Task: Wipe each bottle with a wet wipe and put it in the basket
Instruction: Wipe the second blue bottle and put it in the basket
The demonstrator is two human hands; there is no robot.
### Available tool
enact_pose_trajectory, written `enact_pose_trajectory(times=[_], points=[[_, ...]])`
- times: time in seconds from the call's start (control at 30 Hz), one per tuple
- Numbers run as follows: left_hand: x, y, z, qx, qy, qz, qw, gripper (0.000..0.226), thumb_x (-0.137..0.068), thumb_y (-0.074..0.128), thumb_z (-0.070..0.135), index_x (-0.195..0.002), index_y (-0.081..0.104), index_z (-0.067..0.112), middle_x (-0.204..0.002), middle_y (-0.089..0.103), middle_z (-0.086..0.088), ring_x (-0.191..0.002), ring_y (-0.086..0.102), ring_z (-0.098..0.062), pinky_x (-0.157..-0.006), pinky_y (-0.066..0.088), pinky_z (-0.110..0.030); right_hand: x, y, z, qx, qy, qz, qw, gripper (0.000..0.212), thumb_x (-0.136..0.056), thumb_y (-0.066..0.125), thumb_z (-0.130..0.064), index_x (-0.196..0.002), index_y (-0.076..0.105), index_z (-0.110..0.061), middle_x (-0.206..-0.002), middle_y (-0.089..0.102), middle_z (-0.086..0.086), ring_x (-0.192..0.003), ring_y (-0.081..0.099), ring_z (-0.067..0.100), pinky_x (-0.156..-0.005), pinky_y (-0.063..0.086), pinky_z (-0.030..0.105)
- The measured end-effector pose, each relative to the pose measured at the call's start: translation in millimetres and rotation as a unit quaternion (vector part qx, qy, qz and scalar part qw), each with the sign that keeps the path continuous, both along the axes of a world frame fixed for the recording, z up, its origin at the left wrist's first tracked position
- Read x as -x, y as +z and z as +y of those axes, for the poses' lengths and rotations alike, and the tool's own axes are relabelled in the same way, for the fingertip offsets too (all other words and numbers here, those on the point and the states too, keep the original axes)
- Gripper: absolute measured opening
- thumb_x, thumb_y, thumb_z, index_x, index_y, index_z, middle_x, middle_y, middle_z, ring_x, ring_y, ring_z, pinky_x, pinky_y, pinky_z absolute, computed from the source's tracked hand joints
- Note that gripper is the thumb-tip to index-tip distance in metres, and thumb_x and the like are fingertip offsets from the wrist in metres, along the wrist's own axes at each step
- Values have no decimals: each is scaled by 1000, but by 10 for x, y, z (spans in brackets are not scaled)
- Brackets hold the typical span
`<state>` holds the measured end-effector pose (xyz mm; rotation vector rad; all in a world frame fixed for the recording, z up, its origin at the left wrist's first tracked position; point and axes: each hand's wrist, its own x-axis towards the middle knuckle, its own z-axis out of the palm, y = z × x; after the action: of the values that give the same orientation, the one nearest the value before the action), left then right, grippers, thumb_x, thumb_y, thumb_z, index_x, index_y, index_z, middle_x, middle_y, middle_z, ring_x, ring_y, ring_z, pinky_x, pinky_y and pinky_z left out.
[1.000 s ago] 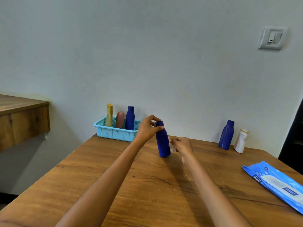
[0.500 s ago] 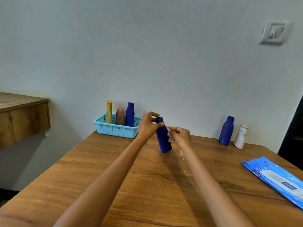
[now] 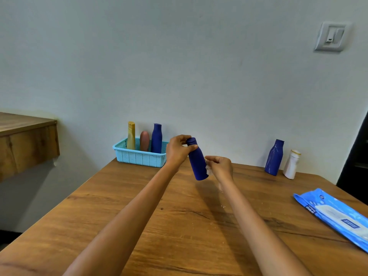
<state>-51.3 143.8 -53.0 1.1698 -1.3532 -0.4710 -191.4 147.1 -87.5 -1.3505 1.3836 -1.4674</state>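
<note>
Brown wooden table (image 3: pixel 179 226), light blue plastic basket (image 3: pixel 139 157) at far left corner, dark blue bottle (image 3: pixel 274 157) and white bottle (image 3: pixel 291 165) along far edge, blue wet-wipe pack (image 3: pixel 336 215) at right edge
</note>
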Motion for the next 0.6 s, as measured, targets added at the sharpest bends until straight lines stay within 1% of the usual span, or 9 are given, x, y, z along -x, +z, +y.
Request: enact_pose_trajectory(times=[0.1, 0.17, 0.23, 0.3, 0.37, 0.43, 0.47, 0.5, 0.6], points=[[15, -20, -2, 4, 7, -19, 1000, 41, -78, 73, 13, -118, 61, 9, -116, 64, -4, -105, 58, -13, -88, 51, -27, -52, 119, 40, 24, 39, -61, 997, 17, -89, 61, -9, -104, 68, -10, -94, 70, 4, -83, 65, 14, -63, 53, 19], [5, -36, -15, 0, 15, -18, 1000, 40, -77, 74, 14, -115, 62, 10, -113, 64, -4, -105, 59, -14, -89, 52, -31, -79, 190, 77, 36, 66, -109, 991, 16, -87, 65, -11, -103, 68, -10, -89, 69, 2, -77, 63, 11, -55, 49, 12], [-1, -55, -33, 0, 23, -18, 1000, 39, -77, 75, 15, -113, 62, 10, -111, 64, -4, -103, 58, -14, -89, 52, -32, -104, 225, 79, 41, 78, -161, 983, 17, -86, 66, -10, -103, 68, -9, -87, 68, 2, -74, 61, 10, -54, 49, 11], [4, -57, -32, 5, 31, -21, 999, 38, -77, 75, 15, -112, 61, 10, -111, 64, -3, -101, 57, -12, -87, 51, -29, -119, 235, 63, 37, 68, -195, 978, 19, -86, 66, -8, -105, 68, -8, -95, 70, 4, -80, 63, 12, -58, 51, 13], [-9, -25, -8, 10, 37, -17, 999, 38, -77, 75, 15, -112, 60, 10, -110, 64, -3, -99, 56, -11, -84, 51, -27, -119, 232, 37, 26, 47, -238, 970, 20, -85, 67, -7, -105, 69, -7, -104, 70, 7, -91, 65, 18, -71, 55, 22], [-51, -2, 7, 11, 45, -2, 999, 38, -78, 75, 16, -112, 59, 10, -110, 63, -3, -99, 56, -10, -82, 51, -26, -117, 229, 12, 2, 31, -289, 957, 21, -84, 66, -4, -105, 69, -7, -109, 69, 9, -101, 64, 23, -86, 54, 33], [-79, 10, 13, 13, 50, 8, 999, 38, -78, 74, 16, -112, 59, 11, -110, 63, -2, -99, 57, -10, -82, 51, -25, -130, 241, 2, -9, 30, -309, 950, 21, -85, 65, -3, -105, 68, -7, -110, 69, 9, -102, 64, 24, -89, 53, 34], [-107, 31, 23, 15, 55, 17, 998, 38, -78, 75, 17, -112, 59, 11, -109, 63, -2, -100, 57, -11, -83, 50, -24, -155, 265, 2, -19, 34, -323, 945, 21, -85, 64, -2, -105, 68, -7, -109, 68, 8, -100, 64, 23, -87, 54, 33], [-250, 202, 33, 34, 64, 28, 997, 39, -77, 75, 17, -112, 60, 12, -106, 63, -1, -97, 57, -11, -89, 51, -30, -281, 381, -10, -28, 55, -338, 939, 24, -84, 65, -2, -108, 67, -4, -101, 68, 8, -88, 64, 19, -68, 53, 24]])
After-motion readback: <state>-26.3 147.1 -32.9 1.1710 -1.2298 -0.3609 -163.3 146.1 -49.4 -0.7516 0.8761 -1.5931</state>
